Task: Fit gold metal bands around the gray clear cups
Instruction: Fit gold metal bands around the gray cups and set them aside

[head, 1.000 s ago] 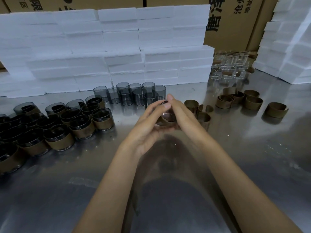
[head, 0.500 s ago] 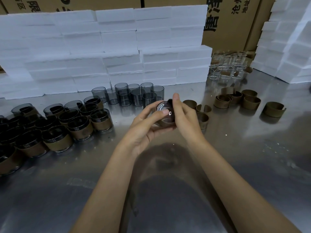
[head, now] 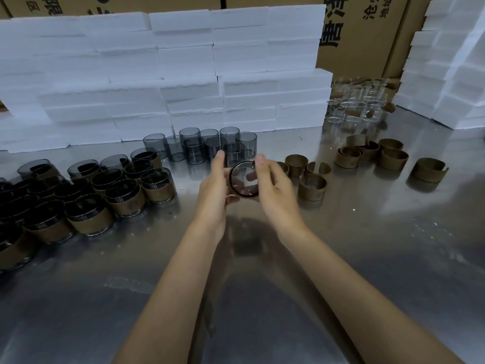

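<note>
Banded gray cups (head: 157,183), gold bands already on, are packed in rows well left of the held cup (head: 244,179), on the steel table (head: 367,245). Bare gray cups (head: 199,147) stand in a cluster just behind it, against the white foam blocks (head: 183,74). Left hand (head: 214,186) grips the held cup's left side, thumb up along the rim. The held cup is off the table between both hands, its open mouth tilted toward the camera. Cannot tell whether a band is on it. Right hand (head: 275,190) grips its right side, fingers curled behind. Loose gold bands (head: 312,186) lie just right of it, more bands (head: 393,158) farther right. Clear cups (head: 359,106) sit beyond those, by the cardboard boxes (head: 367,35).
</note>
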A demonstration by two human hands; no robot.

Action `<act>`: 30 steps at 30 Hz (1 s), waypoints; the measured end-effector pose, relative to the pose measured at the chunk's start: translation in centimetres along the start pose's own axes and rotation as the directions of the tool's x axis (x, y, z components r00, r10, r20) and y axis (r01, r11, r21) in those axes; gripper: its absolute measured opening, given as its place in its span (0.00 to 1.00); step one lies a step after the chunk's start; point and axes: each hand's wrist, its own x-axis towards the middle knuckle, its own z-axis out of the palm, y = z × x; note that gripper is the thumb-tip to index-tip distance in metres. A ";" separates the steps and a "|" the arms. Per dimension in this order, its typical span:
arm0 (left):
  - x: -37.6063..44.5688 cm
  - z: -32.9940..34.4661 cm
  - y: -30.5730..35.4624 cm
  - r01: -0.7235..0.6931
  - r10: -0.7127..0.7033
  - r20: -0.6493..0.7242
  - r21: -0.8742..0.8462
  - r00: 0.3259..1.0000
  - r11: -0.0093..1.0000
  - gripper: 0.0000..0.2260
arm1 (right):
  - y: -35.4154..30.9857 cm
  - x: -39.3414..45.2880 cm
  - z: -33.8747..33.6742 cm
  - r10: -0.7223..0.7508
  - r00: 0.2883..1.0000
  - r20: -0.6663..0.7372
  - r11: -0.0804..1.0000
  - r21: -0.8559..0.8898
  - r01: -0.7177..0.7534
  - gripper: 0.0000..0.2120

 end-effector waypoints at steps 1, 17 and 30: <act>-0.1 -0.1 0.0 0.033 -0.035 -0.019 -0.102 0.999 0.994 0.20 | 0.0 -0.3 0.5 0.046 0.998 0.050 0.998 0.036 -0.048 0.13; -0.9 1.7 -1.6 0.098 -0.104 -0.012 -0.241 0.995 0.965 0.18 | -1.7 -0.5 -0.4 0.532 0.822 0.205 0.653 0.518 -0.552 0.07; -1.1 2.3 -1.5 0.076 -0.066 0.059 -0.185 0.996 0.980 0.11 | -2.1 -0.2 -1.4 0.508 0.836 0.206 0.652 0.542 -0.530 0.14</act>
